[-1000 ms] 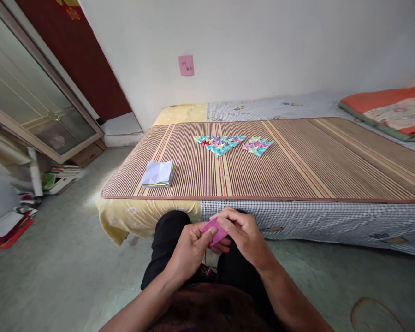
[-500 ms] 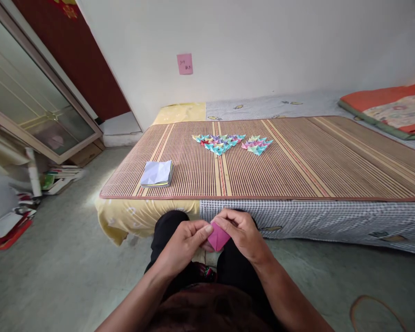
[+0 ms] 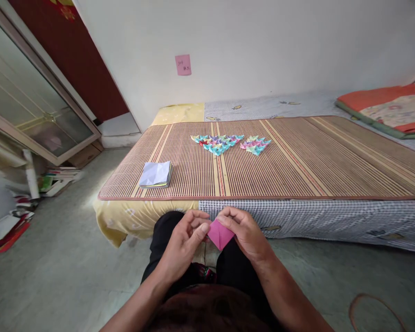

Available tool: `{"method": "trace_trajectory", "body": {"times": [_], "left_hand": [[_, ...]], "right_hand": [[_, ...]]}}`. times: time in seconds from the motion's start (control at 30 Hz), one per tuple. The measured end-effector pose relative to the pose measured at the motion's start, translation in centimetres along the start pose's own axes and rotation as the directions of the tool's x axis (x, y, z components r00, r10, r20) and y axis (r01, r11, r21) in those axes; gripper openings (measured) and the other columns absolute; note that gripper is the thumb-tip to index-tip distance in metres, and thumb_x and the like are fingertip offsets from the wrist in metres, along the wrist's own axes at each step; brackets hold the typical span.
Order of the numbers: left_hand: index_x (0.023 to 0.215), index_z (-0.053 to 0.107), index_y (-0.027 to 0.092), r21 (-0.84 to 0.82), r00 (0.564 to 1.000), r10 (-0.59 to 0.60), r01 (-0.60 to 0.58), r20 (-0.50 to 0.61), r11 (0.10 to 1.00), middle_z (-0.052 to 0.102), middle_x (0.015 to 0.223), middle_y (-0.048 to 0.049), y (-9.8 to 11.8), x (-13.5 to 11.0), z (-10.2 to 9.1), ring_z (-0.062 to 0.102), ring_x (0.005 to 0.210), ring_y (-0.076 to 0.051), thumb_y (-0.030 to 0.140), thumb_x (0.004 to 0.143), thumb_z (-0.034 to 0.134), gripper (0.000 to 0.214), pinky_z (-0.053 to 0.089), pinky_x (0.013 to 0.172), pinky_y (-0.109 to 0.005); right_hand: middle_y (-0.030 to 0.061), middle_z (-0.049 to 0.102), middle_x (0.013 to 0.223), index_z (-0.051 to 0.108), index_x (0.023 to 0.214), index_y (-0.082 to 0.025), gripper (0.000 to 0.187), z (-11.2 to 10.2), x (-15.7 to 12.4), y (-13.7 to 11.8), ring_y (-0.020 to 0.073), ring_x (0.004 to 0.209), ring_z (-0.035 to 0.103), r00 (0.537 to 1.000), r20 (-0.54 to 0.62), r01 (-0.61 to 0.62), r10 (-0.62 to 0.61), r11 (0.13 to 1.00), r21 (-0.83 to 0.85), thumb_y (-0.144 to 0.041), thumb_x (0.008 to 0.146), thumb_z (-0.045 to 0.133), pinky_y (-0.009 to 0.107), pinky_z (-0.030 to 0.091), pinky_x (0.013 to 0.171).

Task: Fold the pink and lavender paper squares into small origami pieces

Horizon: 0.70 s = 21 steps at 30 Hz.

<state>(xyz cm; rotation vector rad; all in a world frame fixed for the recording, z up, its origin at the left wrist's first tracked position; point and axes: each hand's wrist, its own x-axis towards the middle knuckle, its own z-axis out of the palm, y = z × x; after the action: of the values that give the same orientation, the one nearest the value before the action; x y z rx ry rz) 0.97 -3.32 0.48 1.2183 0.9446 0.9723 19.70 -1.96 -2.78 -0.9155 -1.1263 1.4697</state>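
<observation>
A small square of folded pink paper point(image 3: 220, 234) is held over my lap, one corner pointing down and a crease running through its lower half. My right hand point(image 3: 244, 233) pinches its upper right side, with the thumb on the front face. At the left corner, the thumb of my left hand point(image 3: 186, 235) rests against the edge. The left index finger is raised apart from the paper. Other left fingertips are partly hidden behind the paper.
A stack of paper sheets point(image 3: 155, 174) lies on the striped mat point(image 3: 180, 161) at the left. Two groups of folded colourful paper pieces, a larger one point(image 3: 217, 144) and a smaller one point(image 3: 256, 145), sit farther back. A folded orange quilt point(image 3: 373, 99) lies far right.
My left index finger has lifted away from the pink paper, and more of its face shows. The right hand keeps its pinch. The view has shifted slightly.
</observation>
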Motion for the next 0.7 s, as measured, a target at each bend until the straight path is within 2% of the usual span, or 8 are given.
{"method": "trace_trajectory", "body": {"times": [0.13,0.2,0.3,0.43,0.57,0.7], "left_hand": [[0.112,0.066,0.02,0.023,0.986,0.042,-0.046,0.161,0.999,0.068,0.094,-0.0029,0.2,-0.6,-0.7,0.062,0.085,-0.016,0.035,0.097,0.07,0.021,0.048,0.078,-0.026],[0.11,0.069,0.02,0.057,0.982,0.036,-0.047,0.183,0.997,0.068,0.093,-0.0026,0.0,-0.7,-0.6,0.061,0.084,-0.015,0.029,0.096,0.071,0.017,0.048,0.078,-0.025],[0.106,0.074,0.019,0.102,0.987,0.043,-0.059,0.152,0.993,0.071,0.092,-0.0037,-0.2,-0.6,-0.3,0.063,0.084,-0.016,0.025,0.094,0.072,0.013,0.048,0.078,-0.026],[0.105,0.076,0.018,0.107,0.994,0.093,-0.099,0.056,0.989,0.076,0.094,-0.0061,0.0,-0.4,-0.3,0.068,0.087,-0.019,0.024,0.091,0.074,0.016,0.052,0.081,-0.028],[0.102,0.078,0.019,0.074,0.991,0.127,-0.124,-0.033,0.99,0.079,0.09,-0.0048,0.3,-0.4,-0.6,0.07,0.083,-0.016,0.023,0.089,0.075,0.014,0.053,0.078,-0.024],[0.101,0.079,0.018,0.059,0.989,0.133,-0.129,-0.069,0.99,0.08,0.088,-0.0052,0.3,-0.4,-0.7,0.071,0.08,-0.015,0.023,0.088,0.077,0.014,0.053,0.076,-0.022]], "right_hand": [[-0.0023,0.059,0.069,0.067,0.076,-0.019,0.026,0.0,0.2,0.5,0.0116,0.062,0.049,0.999,-0.009,-0.05,0.051,0.991,0.125,-0.039,0.089,0.076,0.024,0.041,0.06],[-0.0018,0.059,0.069,0.067,0.075,-0.019,0.026,0.3,0.4,0.6,0.0119,0.063,0.05,0.998,0.003,-0.058,0.058,0.991,0.124,-0.039,0.088,0.076,0.024,0.041,0.06],[-0.0009,0.063,0.074,0.071,0.084,-0.02,0.021,0.6,0.3,0.5,0.0132,0.067,0.056,0.999,0.019,-0.048,0.046,0.994,0.096,-0.04,0.091,0.074,0.025,0.047,0.064],[0.0028,0.072,0.093,0.071,0.116,-0.025,0.025,0.3,-0.4,-0.4,0.0167,0.079,0.066,1.0,-0.016,0.027,-0.026,0.999,0.032,-0.041,0.098,0.066,0.028,0.054,0.072],[0.0056,0.074,0.105,0.071,0.117,-0.024,0.023,-0.6,-1.5,-1.3,0.0204,0.094,0.07,0.989,0.05,0.145,-0.142,0.986,-0.077,-0.033,0.096,0.067,0.033,0.057,0.086],[0.0051,0.072,0.109,0.071,0.121,-0.026,0.026,-0.7,-1.8,-1.3,0.0203,0.097,0.07,0.973,0.076,0.226,-0.216,0.96,-0.165,-0.026,0.095,0.068,0.033,0.057,0.088]]}}
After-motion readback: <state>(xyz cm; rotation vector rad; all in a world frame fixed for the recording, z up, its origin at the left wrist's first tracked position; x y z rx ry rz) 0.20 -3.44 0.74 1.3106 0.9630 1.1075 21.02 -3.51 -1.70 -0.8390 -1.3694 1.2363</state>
